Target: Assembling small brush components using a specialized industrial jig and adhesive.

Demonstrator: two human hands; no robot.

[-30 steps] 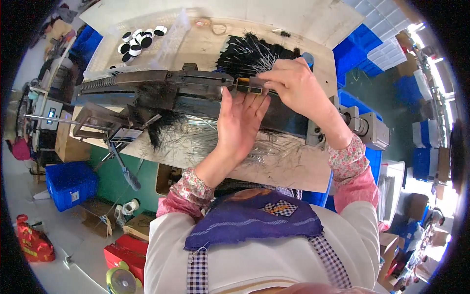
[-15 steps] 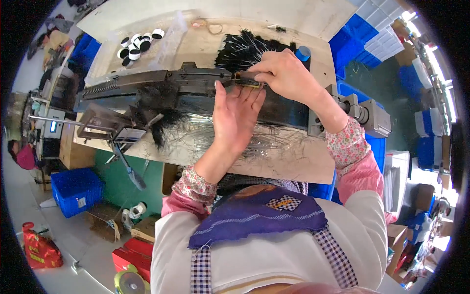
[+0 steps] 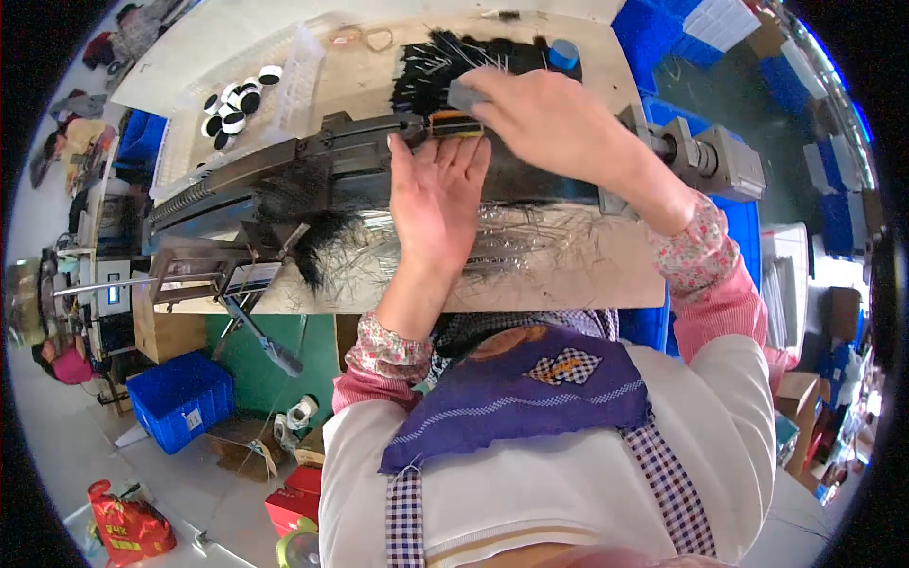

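A long dark metal machine [image 3: 360,156] lies across the bench. In its middle is a small slot-like part [image 3: 456,123] with orange and yellow edges. My left hand [image 3: 437,204] lies palm up against the machine, fingers stretched out and the fingertips at the lower edge of that part. Just above and to the right, my right hand [image 3: 549,118] pinches a small grey block [image 3: 466,96]; its exact kind is not clear. Behind it is a dark pile [image 3: 417,80] of black bristle pieces with thin metal wires, some standing up.
White and black round caps [image 3: 232,109] lie in a clear plastic basket [image 3: 284,128]. A blue round lid [image 3: 563,54] sits beyond my right hand. Loose thin wires [image 3: 511,246] cover the bench front. A metal bracket [image 3: 213,270] juts out at left, a motor [image 3: 729,166] at right.
My right hand has lifted off the slot part and now shows a grey block in its fingers. The left hand stays open at the machine. The whole view has shifted slightly.
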